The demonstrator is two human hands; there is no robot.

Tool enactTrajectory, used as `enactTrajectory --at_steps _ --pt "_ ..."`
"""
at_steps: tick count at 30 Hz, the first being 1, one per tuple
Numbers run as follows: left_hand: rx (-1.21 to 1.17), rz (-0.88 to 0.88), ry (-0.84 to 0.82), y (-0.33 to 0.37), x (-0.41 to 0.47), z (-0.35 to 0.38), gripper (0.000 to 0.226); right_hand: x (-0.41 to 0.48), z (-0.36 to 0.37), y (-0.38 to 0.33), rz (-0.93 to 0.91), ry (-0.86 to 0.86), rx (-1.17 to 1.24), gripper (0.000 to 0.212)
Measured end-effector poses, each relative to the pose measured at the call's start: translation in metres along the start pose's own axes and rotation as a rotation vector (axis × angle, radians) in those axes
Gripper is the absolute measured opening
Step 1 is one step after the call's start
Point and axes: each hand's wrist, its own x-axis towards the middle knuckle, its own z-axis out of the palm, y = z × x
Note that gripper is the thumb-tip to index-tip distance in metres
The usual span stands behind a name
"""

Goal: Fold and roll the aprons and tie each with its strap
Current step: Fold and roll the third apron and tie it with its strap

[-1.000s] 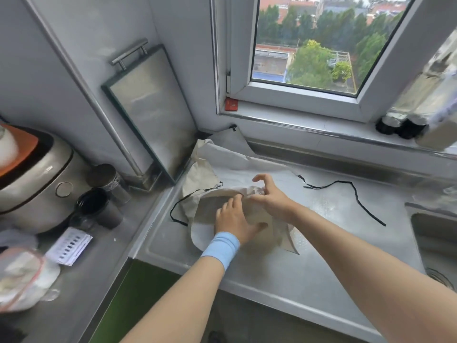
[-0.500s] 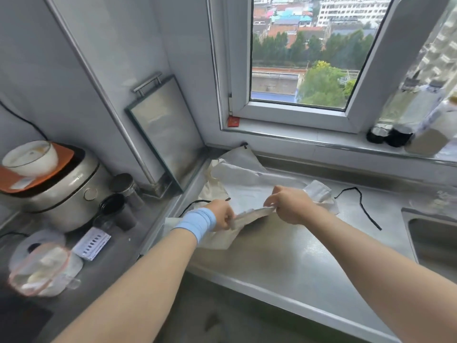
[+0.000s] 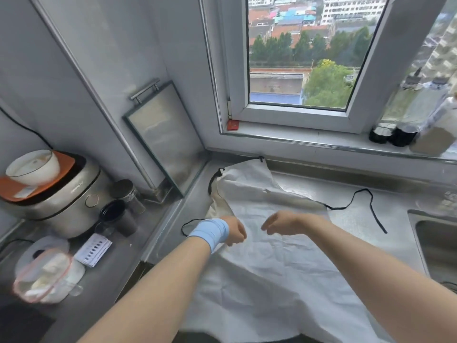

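A white apron [image 3: 277,263] lies spread flat on the steel counter [image 3: 346,194], its lower part hanging over the front edge. A beige cloth [image 3: 218,206] shows under its left side. Black straps trail from it: one to the right [image 3: 371,209], a loop on the left [image 3: 188,224], and a neck loop [image 3: 212,179] at the back. My left hand [image 3: 235,232], with a blue wristband, hovers curled over the apron's left part; its fingers are hidden. My right hand [image 3: 282,222] hangs just above the apron with drooping, parted fingers, holding nothing.
A sink [image 3: 435,243] opens at the right. A steel tray [image 3: 165,144] leans in the left corner. On the lower left counter stand a rice cooker [image 3: 61,201] with a bowl [image 3: 32,167] on top, dark cups [image 3: 118,216] and a plastic bag [image 3: 42,276]. Bottles [image 3: 395,134] line the windowsill.
The bunched apron that both hands gripped has been opened out flat across the counter. Both hands moved nearer each other above it, and the right hand let go.
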Motion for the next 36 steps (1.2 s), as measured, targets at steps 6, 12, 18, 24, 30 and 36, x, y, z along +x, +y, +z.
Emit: enactTrajectory --at_steps 6,12,18,24,30,36 --pt "0.115 0.016 0.207 -0.018 0.057 -0.007 0.040 0.055 0.008 -0.002 -0.096 0.379 -0.269 0.048" --pt "0.403 0.077 0.334 -0.041 0.112 -0.004 0.064 0.108 0.011 -0.012 -0.156 0.501 -0.399 0.068" --pt "0.166 0.086 0.911 -0.067 0.153 -0.049 0.027 0.178 -0.030 -0.022 -0.090 0.622 -0.103 0.048" --pt "-0.424 -0.217 0.782 -0.076 0.210 -0.126 0.035 0.218 -0.100 -0.025 0.243 0.756 0.211 0.048" --pt "-0.556 -0.369 0.348 -0.075 0.246 -0.156 0.061 0.243 -0.129 -0.007 0.326 0.638 0.650 0.066" --pt "-0.841 -0.416 0.288 -0.071 0.260 -0.163 0.065 0.248 -0.137 0.001 0.189 0.699 0.595 0.006"
